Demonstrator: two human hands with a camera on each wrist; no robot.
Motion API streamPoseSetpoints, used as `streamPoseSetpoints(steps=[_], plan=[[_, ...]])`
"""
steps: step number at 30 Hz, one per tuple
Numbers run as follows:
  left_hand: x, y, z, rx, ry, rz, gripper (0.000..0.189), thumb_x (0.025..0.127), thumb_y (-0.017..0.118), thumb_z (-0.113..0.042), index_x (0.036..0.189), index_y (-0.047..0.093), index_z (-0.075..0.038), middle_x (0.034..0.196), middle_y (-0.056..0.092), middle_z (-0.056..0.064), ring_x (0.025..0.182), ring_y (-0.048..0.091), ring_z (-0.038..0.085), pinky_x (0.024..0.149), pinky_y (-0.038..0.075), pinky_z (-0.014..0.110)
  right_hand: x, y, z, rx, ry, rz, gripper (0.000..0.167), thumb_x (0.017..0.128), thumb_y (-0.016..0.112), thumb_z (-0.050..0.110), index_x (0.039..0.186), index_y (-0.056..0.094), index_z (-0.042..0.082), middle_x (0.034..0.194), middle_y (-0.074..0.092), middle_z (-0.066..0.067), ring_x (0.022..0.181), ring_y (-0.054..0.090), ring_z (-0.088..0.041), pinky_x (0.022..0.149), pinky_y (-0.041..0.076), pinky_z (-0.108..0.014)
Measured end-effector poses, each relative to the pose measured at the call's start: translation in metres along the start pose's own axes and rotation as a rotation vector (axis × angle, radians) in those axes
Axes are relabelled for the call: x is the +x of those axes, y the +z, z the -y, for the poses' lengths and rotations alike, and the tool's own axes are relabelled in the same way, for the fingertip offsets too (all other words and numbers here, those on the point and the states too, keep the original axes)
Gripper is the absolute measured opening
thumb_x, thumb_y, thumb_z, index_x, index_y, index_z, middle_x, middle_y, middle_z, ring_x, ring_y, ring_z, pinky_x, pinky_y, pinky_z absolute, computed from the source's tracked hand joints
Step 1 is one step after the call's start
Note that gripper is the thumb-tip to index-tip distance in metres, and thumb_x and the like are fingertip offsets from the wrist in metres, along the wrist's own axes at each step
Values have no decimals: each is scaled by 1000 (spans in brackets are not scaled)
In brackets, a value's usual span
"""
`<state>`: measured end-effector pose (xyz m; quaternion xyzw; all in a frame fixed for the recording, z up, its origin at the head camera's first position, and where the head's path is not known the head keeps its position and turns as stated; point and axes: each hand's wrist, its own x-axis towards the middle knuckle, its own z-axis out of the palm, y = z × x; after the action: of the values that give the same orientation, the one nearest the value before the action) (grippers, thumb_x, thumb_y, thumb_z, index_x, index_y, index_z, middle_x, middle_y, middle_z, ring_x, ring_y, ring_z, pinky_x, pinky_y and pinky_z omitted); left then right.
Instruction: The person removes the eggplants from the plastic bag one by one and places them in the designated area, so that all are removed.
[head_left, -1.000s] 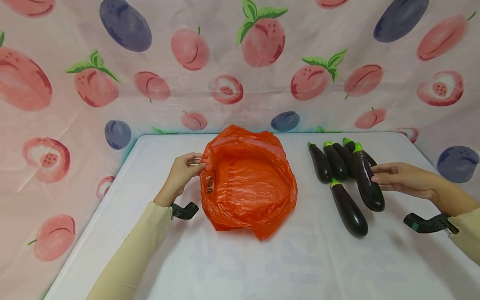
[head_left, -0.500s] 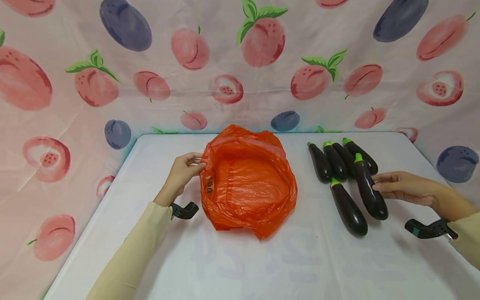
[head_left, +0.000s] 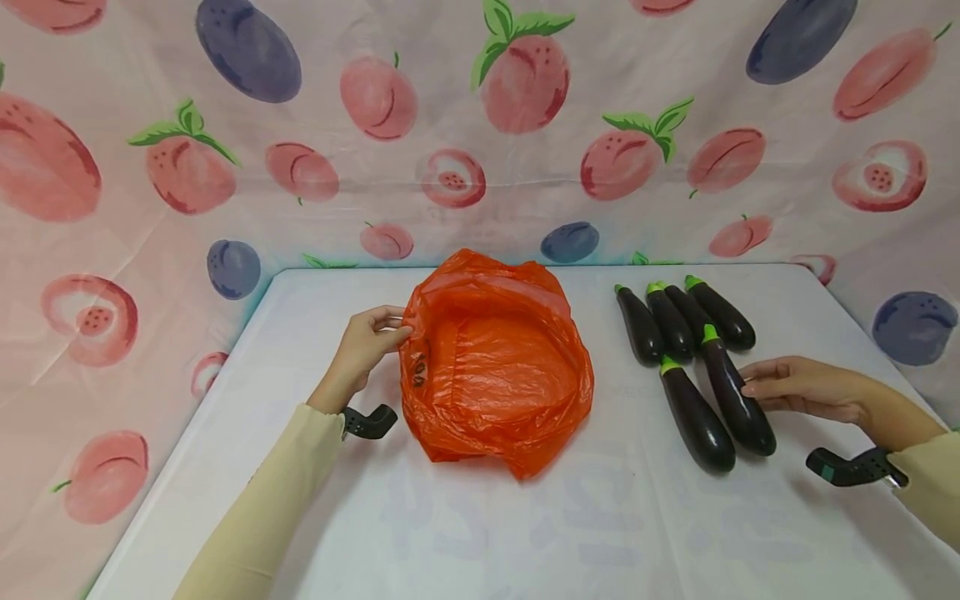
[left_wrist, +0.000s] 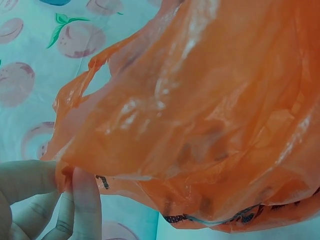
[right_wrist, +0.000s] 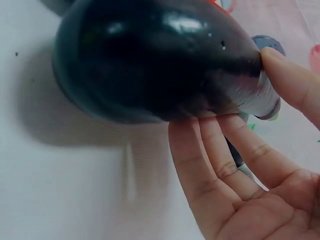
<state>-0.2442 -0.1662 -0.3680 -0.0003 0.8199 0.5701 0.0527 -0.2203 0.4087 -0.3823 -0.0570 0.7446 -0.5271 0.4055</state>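
An orange-red plastic bag (head_left: 510, 367) stands on the table with its mouth spread wide toward me. My left hand (head_left: 366, 346) pinches the bag's left rim between thumb and fingers, clearly seen in the left wrist view, where the thin film (left_wrist: 190, 115) fills most of the picture. On the right, my right hand (head_left: 813, 390) holds a dark purple eggplant (head_left: 738, 400) by its side. Thumb and fingertips lie on opposite sides of that eggplant (right_wrist: 150, 60) in the right wrist view. Just left of it lies another eggplant (head_left: 697, 421).
Several more eggplants (head_left: 675, 323) lie side by side behind the held one, green stems pointing away. The white table (head_left: 570, 533) extends around the bag. A fruit-printed cloth (head_left: 525, 192) hangs along the back and sides.
My right hand has brought the held eggplant toward me, away from the back ones, close beside the front eggplant. The left hand and bag have stayed in place.
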Motion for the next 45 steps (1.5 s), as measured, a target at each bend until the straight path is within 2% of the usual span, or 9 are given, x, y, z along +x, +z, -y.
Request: streamPoseSetpoints(steps=[4, 9, 15, 21, 26, 30, 36, 45], plan=[[1, 0, 0, -1, 2, 0, 34, 91, 60, -14, 121, 57, 2, 105, 60, 16, 79, 60, 7, 79, 56, 23, 1, 2, -1, -47, 28, -14, 39, 99, 45, 13, 127, 44, -15, 103, 66, 11, 97, 63, -3, 86, 53, -19], [0, 0, 0, -9, 3, -1, 33, 91, 59, -13, 120, 57, 2, 104, 60, 16, 83, 59, 9, 77, 56, 22, 0, 2, -4, -65, 54, -33, 45, 99, 46, 16, 127, 40, -19, 102, 66, 11, 96, 63, -3, 85, 53, -19], [0, 0, 1, -21, 7, 3, 34, 91, 60, -12, 120, 57, 3, 103, 60, 14, 82, 59, 8, 76, 56, 22, 3, 5, -7, -75, 83, -48, 47, 98, 49, 17, 128, 42, -18, 102, 65, 11, 95, 62, -4, 86, 53, -20], [0, -1, 0, -15, 14, 9, 34, 91, 60, -14, 121, 57, 3, 104, 60, 15, 75, 61, 4, 78, 56, 24, 4, 7, -8, -58, 101, -53, 54, 97, 51, 18, 130, 35, -21, 102, 65, 12, 95, 61, -1, 86, 53, -21], [1, -1, 1, -15, 11, 3, 33, 91, 59, -13, 120, 57, 3, 106, 60, 16, 78, 61, 6, 78, 56, 24, 4, 7, -8, -34, 112, -51, 48, 96, 52, 17, 129, 41, -17, 100, 65, 12, 94, 61, 0, 85, 52, -18], [1, 0, 1, -14, 12, 2, 33, 91, 59, -12, 120, 57, 3, 106, 60, 17, 82, 59, 8, 78, 56, 23, 5, 7, -8, -49, 121, -58, 49, 96, 52, 17, 130, 40, -17, 100, 65, 12, 94, 60, 0, 85, 52, -18], [1, 0, 1, -20, 19, 1, 33, 91, 59, -11, 120, 57, 4, 105, 62, 18, 80, 60, 6, 75, 56, 21, 6, 8, -7, -73, 135, -65, 52, 96, 53, 19, 130, 39, -17, 100, 64, 9, 94, 60, -2, 86, 53, -22], [2, 0, 2, -14, 9, 0, 34, 91, 60, -12, 121, 57, 3, 106, 61, 18, 79, 60, 6, 76, 56, 21, 8, 7, -8, -37, 143, -76, 43, 96, 52, 18, 126, 48, -12, 97, 65, 10, 90, 61, -5, 83, 53, -21]])
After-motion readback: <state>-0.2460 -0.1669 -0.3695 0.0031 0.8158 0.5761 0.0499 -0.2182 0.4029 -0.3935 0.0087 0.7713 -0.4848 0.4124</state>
